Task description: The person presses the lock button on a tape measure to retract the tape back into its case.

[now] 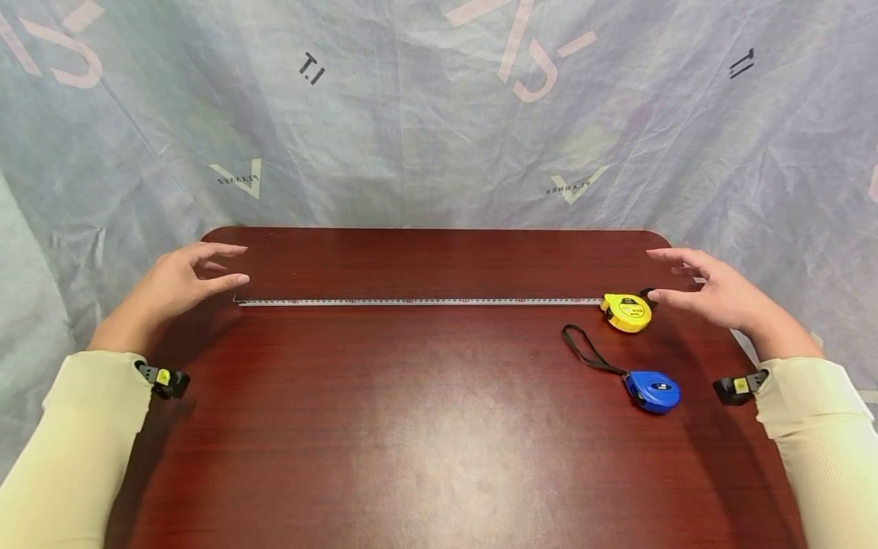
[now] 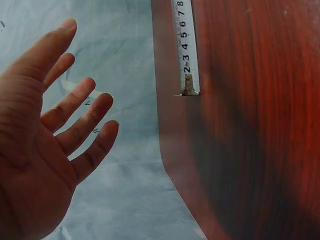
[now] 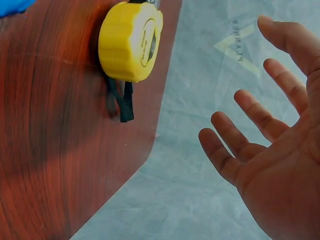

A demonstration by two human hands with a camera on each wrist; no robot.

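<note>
A yellow tape measure (image 1: pixel 627 313) lies toward the right of the table, its white blade (image 1: pixel 411 302) pulled out leftward across the wood. The blade's metal end hook (image 2: pixel 189 86) shows in the left wrist view, next to the low numbers. My left hand (image 1: pixel 188 278) hovers near that hooked end, fingers spread and holding nothing. Over the right side, my right hand (image 1: pixel 716 290) is held up near the yellow case, fingers apart and nothing in them. A black strap (image 3: pixel 123 102) hangs off the yellow case. Closer to me lies a blue tape measure (image 1: pixel 653 391) with a looped black cord (image 1: pixel 583 351).
The dark red-brown wooden table (image 1: pixel 384 427) has rounded far corners. A grey printed sheet (image 1: pixel 411 114) hangs behind it and round its sides. Small black wrist cameras (image 1: pixel 170 383) are strapped at both cream sleeves (image 1: pixel 96 427).
</note>
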